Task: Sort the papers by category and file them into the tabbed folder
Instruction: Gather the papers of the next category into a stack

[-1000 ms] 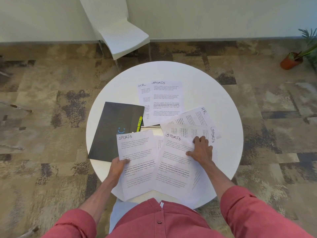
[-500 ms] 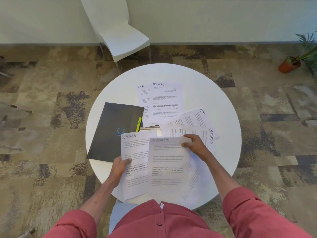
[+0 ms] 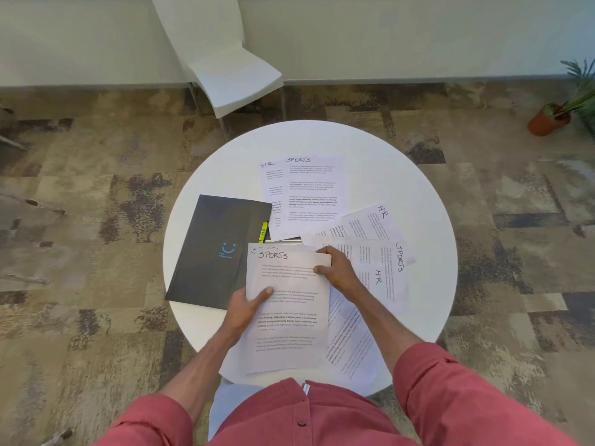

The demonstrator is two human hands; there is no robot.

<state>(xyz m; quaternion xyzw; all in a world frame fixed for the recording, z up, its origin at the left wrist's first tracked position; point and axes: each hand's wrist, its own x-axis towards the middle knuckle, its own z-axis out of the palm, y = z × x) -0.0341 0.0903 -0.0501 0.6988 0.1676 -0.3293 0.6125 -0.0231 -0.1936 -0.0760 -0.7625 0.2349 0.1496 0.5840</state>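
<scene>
Here, the left hand is pinching the stacked SPORTS sheets, just beside the black folder, at their folder-side edge, while the right hand is gripping their far top corner.

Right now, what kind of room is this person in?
Probably an office or meeting room: carpet tiles, a plain white chair, and HR papers on a round white table.

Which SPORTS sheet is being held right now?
The near SPORTS sheet, gripped by the left hand and right hand. The far SPORTS sheet and the sideways SPORTS sheet at right lie untouched.
</scene>
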